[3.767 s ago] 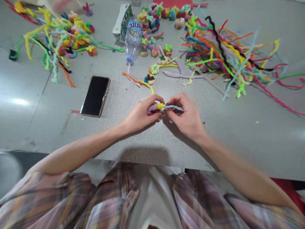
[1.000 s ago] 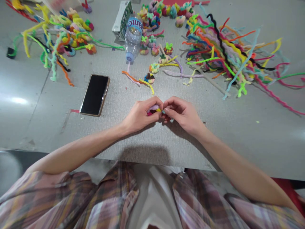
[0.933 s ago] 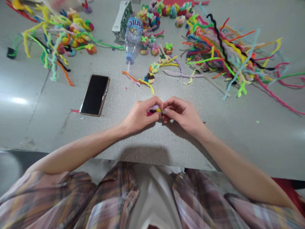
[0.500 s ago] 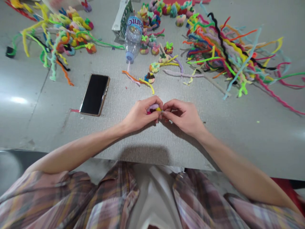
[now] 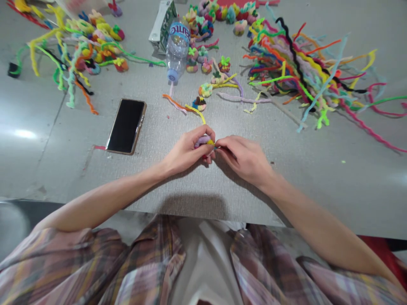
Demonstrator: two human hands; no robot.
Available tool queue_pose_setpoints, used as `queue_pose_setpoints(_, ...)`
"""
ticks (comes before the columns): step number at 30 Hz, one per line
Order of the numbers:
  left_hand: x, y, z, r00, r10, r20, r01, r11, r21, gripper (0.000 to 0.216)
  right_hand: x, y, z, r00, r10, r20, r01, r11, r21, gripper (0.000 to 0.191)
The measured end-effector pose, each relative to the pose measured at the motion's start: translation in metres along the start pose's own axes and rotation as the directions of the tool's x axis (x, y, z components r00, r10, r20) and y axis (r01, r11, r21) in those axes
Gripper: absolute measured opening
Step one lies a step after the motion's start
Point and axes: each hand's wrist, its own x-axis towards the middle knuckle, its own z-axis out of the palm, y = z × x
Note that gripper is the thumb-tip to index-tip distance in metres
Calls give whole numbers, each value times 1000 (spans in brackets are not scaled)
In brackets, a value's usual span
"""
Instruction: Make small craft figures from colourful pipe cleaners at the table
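Between the fingers of my left hand (image 5: 187,152) is a small pipe-cleaner ornament (image 5: 203,141), with lilac, yellow and red parts showing; the rest of it is covered by the fingers. My right hand (image 5: 244,156) pinches a short blue-green pipe-cleaner end (image 5: 216,147) at the ornament's right side. Both hands meet just above the table, fingertips nearly touching. Just beyond them lie a yellow pipe-cleaner piece (image 5: 199,112) and a small multicoloured ornament (image 5: 199,103).
A phone (image 5: 126,126) lies at the left. Behind stand a carton (image 5: 163,25) and a plastic bottle (image 5: 177,51). Loose pipe cleaners (image 5: 302,67) pile up at the back right, finished-looking ornaments (image 5: 230,15) at the back, and a mixed heap (image 5: 95,46) at the back left.
My right hand has turned slightly, its fingers closing more tightly at the ornament's edge. My left hand has shifted a little to the left, with more of the lilac part showing.
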Motion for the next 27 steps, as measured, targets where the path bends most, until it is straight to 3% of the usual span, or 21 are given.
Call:
queue_pose_setpoints(7, 0, 2, 0, 999, -40, 36, 42, 998, -39, 16, -1, 2, 2, 999, -13, 35, 17, 990, -138, 34)
queue_pose_setpoints(19, -1, 4, -1, 981, -140, 138, 172, 950, -260, 27, 4, -2, -2, 997, -64, 52, 72, 980, -186, 36)
queue_pose_setpoints(27, 0, 8, -1, 958, -209, 196, 262, 917, -302, 22, 6, 3, -3, 964, -243, 108, 265, 909, -322, 40)
